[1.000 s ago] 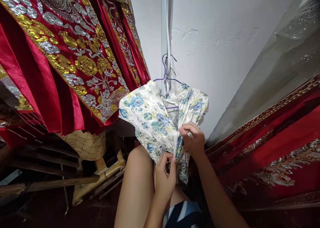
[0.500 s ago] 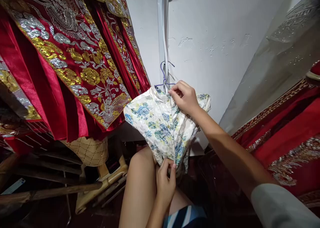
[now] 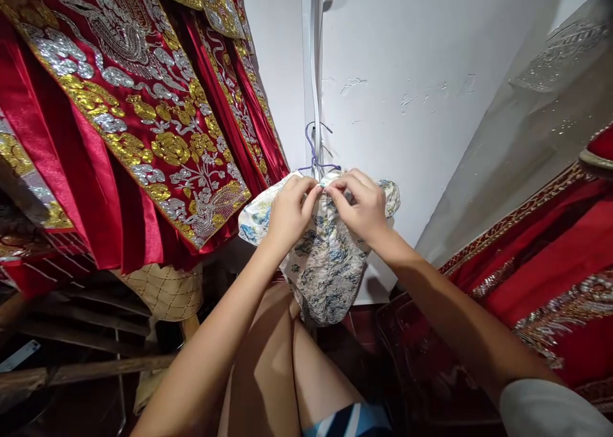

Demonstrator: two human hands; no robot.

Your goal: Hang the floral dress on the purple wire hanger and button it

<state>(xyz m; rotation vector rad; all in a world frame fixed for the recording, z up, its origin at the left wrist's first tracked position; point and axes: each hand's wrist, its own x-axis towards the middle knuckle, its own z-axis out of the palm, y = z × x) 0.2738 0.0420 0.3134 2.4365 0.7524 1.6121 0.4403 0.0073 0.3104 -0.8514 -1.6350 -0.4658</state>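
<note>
At frame centre, the floral garment (image 3: pixel 330 264) is pinched at its neckline between the fingertips of the left hand (image 3: pixel 291 212) and right hand (image 3: pixel 358 206). Just above, the purple hanger (image 3: pixel 313 156) is seen. The upper left is filled by red embroidered cloth (image 3: pixel 167 137).

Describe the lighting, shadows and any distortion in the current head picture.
Head view: the wall is brightly lit; glints off the sequined red garment; shadows across the legs; deep gloom around the wooden bar, hiding detail; the sleeve looks stretched, likely by a wide lens; the floral garment is partly shaded, its pattern still readable.
</note>
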